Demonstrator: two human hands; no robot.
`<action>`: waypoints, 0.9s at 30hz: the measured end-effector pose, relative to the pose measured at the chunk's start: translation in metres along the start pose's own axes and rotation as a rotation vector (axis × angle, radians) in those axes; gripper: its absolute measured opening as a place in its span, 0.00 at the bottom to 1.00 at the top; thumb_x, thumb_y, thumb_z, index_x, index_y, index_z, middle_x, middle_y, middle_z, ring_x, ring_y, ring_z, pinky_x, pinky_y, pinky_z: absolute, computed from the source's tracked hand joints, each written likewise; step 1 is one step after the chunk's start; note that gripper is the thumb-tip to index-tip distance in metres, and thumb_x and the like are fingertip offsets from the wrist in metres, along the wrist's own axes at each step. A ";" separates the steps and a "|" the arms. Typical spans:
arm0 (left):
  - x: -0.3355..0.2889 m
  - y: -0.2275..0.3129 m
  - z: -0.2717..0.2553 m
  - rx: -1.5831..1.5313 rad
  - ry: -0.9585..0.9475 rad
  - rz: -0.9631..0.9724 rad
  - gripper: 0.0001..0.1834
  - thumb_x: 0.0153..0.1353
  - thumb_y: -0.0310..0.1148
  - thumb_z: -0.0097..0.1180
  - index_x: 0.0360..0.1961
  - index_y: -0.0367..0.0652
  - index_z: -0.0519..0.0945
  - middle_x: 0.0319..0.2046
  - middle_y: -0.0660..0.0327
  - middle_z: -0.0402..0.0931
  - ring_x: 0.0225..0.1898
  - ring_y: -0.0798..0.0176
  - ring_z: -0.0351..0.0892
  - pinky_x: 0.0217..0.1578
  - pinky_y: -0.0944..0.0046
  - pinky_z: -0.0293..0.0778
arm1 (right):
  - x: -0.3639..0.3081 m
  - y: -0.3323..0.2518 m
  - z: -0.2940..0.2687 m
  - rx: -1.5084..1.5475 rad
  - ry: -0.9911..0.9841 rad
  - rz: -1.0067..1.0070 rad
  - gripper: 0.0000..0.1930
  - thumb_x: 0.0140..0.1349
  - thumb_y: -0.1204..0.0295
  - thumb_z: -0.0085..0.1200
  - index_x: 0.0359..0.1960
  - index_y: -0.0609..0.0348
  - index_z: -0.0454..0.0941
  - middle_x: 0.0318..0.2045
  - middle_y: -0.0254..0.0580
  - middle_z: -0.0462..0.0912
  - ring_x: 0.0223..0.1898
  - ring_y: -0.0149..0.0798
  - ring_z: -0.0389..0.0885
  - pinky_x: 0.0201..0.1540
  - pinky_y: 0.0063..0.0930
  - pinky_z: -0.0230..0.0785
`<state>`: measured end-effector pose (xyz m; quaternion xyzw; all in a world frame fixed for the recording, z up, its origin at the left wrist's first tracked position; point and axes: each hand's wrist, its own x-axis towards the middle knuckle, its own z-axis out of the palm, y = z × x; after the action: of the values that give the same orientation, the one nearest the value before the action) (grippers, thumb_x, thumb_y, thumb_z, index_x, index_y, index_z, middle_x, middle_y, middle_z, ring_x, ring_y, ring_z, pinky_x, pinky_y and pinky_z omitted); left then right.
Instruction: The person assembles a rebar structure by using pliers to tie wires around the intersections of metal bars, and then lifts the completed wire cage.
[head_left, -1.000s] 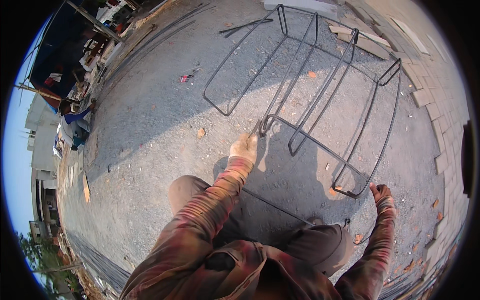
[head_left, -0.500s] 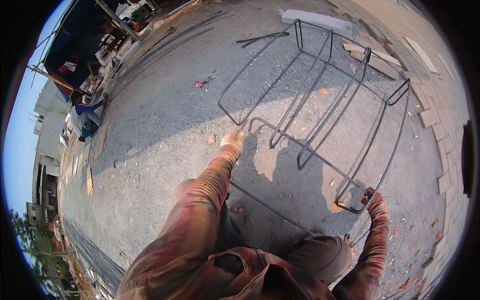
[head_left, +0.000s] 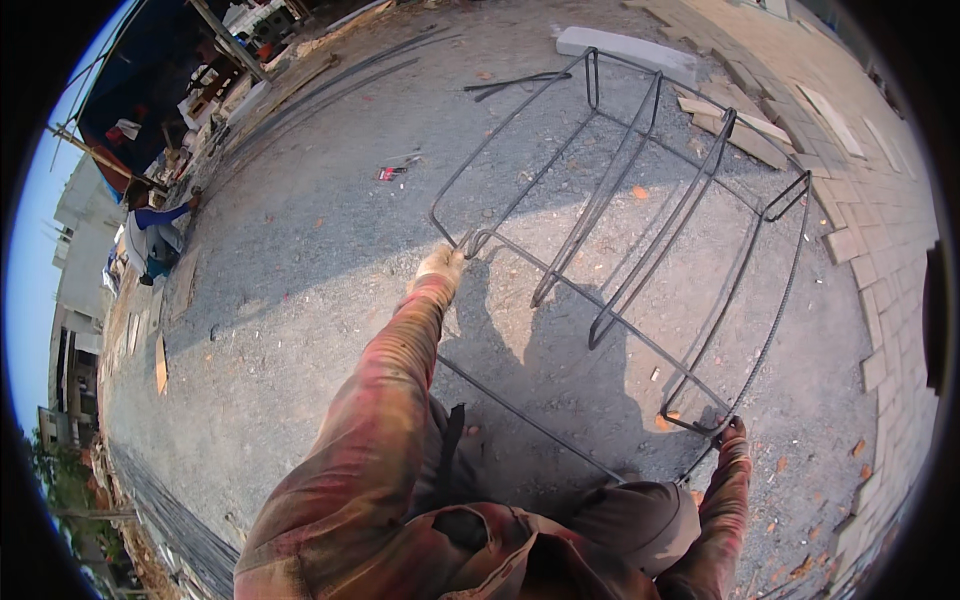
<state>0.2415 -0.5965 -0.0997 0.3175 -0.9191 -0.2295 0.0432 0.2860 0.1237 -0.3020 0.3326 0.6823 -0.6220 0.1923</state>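
Observation:
In front of me stands a rebar cage [head_left: 606, 312], made of long dark steel bars with several bent rectangular stirrups [head_left: 653, 250] along them. At its near left corner, my left hand [head_left: 440, 263] is closed around the end stirrup, right where the hooked end of a long bar meets it. My right hand [head_left: 735, 430] grips the near right corner, where the other end stirrup and a ribbed bar come together; its fingers are partly hidden. Another steel bar [head_left: 525, 415] runs low past my legs, and my right knee [head_left: 640, 522] hides its far end.
Gravelly ground [head_left: 300, 340] lies around the cage. Beyond it are a pale slab [head_left: 627, 55], wooden boards [head_left: 740, 135] and a red-handled tool [head_left: 391, 173]. Paving blocks [head_left: 850, 255] edge the right side. A person [head_left: 155, 235] crouches far left, near a dark shelter [head_left: 120, 110].
My right hand has moved lower, toward me, with its corner of the cage. At my left hand, the long bar's hooked end has come up against the end stirrup. The view has shifted slightly.

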 end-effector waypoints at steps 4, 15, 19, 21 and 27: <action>-0.010 -0.024 -0.021 0.065 -0.050 -0.046 0.19 0.61 0.46 0.43 0.41 0.44 0.75 0.40 0.48 0.76 0.45 0.44 0.73 0.45 0.53 0.68 | -0.080 0.001 0.059 0.157 0.055 0.197 0.18 0.59 0.46 0.44 0.27 0.46 0.71 0.16 0.31 0.71 0.15 0.35 0.69 0.18 0.34 0.63; 0.023 -0.022 -0.017 -0.047 -0.024 -0.008 0.19 0.59 0.48 0.45 0.40 0.43 0.75 0.37 0.47 0.77 0.43 0.45 0.75 0.43 0.53 0.69 | -0.046 -0.019 0.066 0.122 0.546 -0.333 0.22 0.64 0.54 0.40 0.21 0.58 0.70 0.18 0.32 0.68 0.21 0.30 0.62 0.24 0.28 0.57; 0.045 -0.042 -0.002 -0.026 -0.028 -0.036 0.19 0.59 0.46 0.44 0.42 0.45 0.76 0.38 0.47 0.77 0.44 0.47 0.75 0.46 0.54 0.68 | -0.013 -0.002 0.053 0.181 0.406 -0.372 0.19 0.64 0.54 0.42 0.22 0.55 0.69 0.16 0.28 0.63 0.19 0.27 0.59 0.22 0.25 0.54; 0.043 -0.043 -0.004 -0.018 -0.058 -0.065 0.19 0.59 0.46 0.44 0.43 0.45 0.77 0.39 0.47 0.77 0.45 0.47 0.75 0.47 0.54 0.67 | -0.020 -0.007 0.062 0.270 0.413 -0.448 0.19 0.59 0.48 0.50 0.20 0.46 0.66 0.11 0.24 0.58 0.13 0.24 0.55 0.15 0.24 0.45; 0.050 -0.040 0.008 -0.112 -0.085 -0.015 0.20 0.59 0.47 0.45 0.38 0.40 0.76 0.34 0.47 0.77 0.41 0.48 0.77 0.43 0.57 0.69 | -0.037 -0.030 0.062 0.366 0.545 -0.631 0.17 0.61 0.54 0.49 0.19 0.47 0.66 0.13 0.24 0.59 0.13 0.21 0.55 0.15 0.20 0.45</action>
<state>0.2224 -0.6514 -0.1278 0.3113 -0.9034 -0.2943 0.0201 0.2825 0.0547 -0.2649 0.2886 0.6548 -0.6503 -0.2553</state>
